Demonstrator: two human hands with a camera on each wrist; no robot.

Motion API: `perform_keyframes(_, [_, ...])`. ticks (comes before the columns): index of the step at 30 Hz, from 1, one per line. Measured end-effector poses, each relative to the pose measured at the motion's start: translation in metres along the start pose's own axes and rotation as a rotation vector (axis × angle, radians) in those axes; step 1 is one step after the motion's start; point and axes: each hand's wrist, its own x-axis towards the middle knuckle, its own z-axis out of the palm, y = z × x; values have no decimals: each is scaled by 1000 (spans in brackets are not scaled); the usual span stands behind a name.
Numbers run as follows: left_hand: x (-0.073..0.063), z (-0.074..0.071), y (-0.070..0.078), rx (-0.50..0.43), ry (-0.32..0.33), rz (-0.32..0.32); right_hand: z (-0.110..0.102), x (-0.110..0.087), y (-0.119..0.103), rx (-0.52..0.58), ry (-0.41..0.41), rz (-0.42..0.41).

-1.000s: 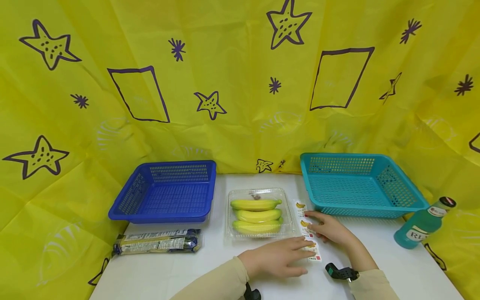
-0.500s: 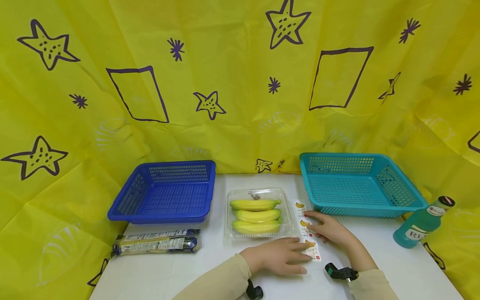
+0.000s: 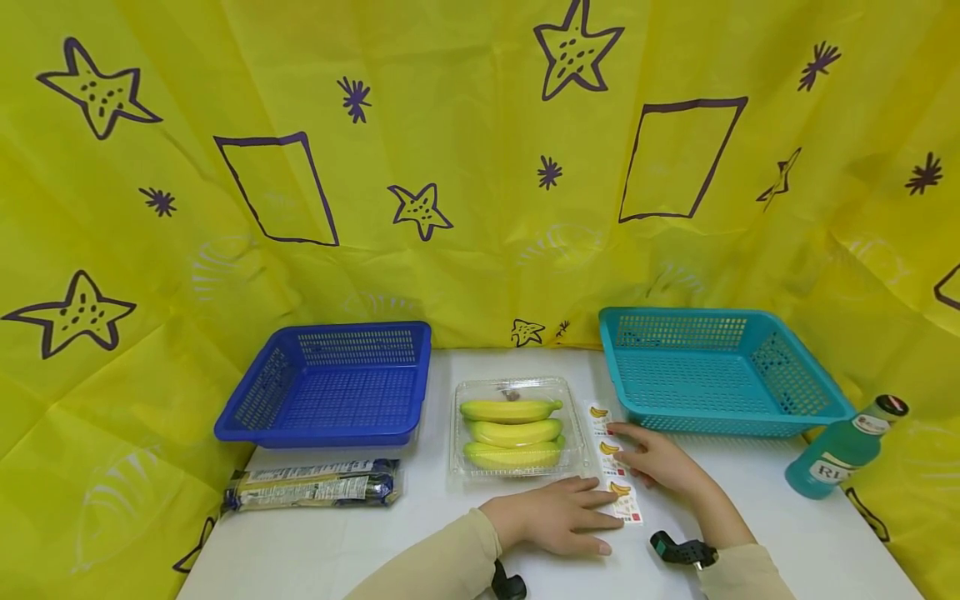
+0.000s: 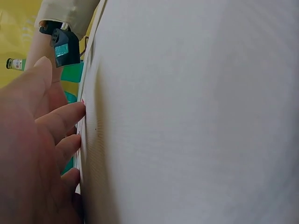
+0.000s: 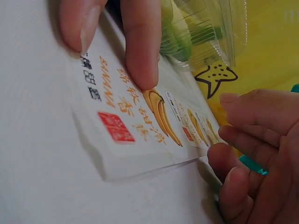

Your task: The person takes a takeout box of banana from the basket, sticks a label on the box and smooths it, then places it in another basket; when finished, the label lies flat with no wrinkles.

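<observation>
A strip of banana stickers (image 3: 628, 507) lies flat on the white table. My left hand (image 3: 555, 517) reaches over its near end, fingers spread. In the right wrist view, the left fingers (image 5: 142, 46) rest on the printed label, beside the word BANANA. My right hand (image 3: 663, 467) is at the strip's right edge, its index finger stretched over a label. Close up, the right thumb and fingers (image 5: 261, 158) are bent near that edge; whether they pinch it is unclear. Left of the strip, a clear plastic box (image 3: 480, 388) contains yellow-green bananas (image 3: 513, 432).
A blue basket (image 3: 322, 435) stands back left, with a long printed packet (image 3: 313, 485) before it. At back right is a teal basket (image 3: 720, 421). A teal bottle (image 3: 836, 454) leans near the right edge. A yellow patterned curtain (image 3: 480, 275) closes off the back.
Both hands stay at the sticker strip. The left hand has shifted very slightly, and its fingertips still touch the near label. The right hand looks unmoved.
</observation>
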Motion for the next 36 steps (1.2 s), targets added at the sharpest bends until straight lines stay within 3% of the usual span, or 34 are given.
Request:
perform_keyframes(10, [-1, -1, -2, -21, 12, 9, 8, -5, -2, 9, 32, -58])
perform_keyframes(36, [3, 4, -6, -40, 25, 21, 20, -2, 3, -277, 100, -204])
